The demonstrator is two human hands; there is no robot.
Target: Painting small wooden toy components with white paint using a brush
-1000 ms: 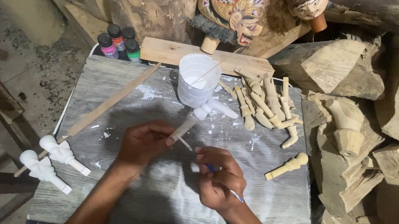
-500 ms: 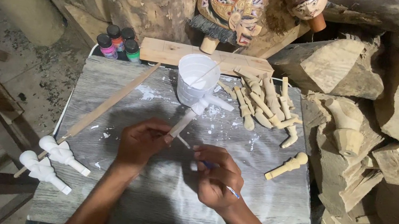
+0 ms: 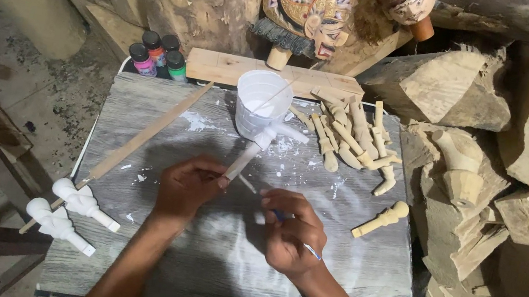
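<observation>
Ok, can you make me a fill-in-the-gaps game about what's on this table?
1. The left hand holds a wooden piece with a ____ painted end.
2. The right hand holds a thin ____.
3. The cup of paint is coloured ____.
4. ____ white painted pieces lie at the board's left edge.

Missing words: white; brush; white; Two

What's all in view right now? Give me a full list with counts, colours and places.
work board: 1, grey, white-spattered, centre
cup: 1, white, white paint inside, board's far edge
piece on a stick: 1, white-painted tip, held beside the cup
bare wooden carved pieces: a pile, tan, far right of board
single carved piece: 1, tan, right side
white-painted pieces: 2, board's left edge
long stick: 1, tan, diagonal at left
paint bottles: 3, dark caps, far left corner
plank: 1, pale, behind cup
painted masks: 2, top
wood blocks: many, right
left hand: holds stick
right hand: holds brush
</observation>
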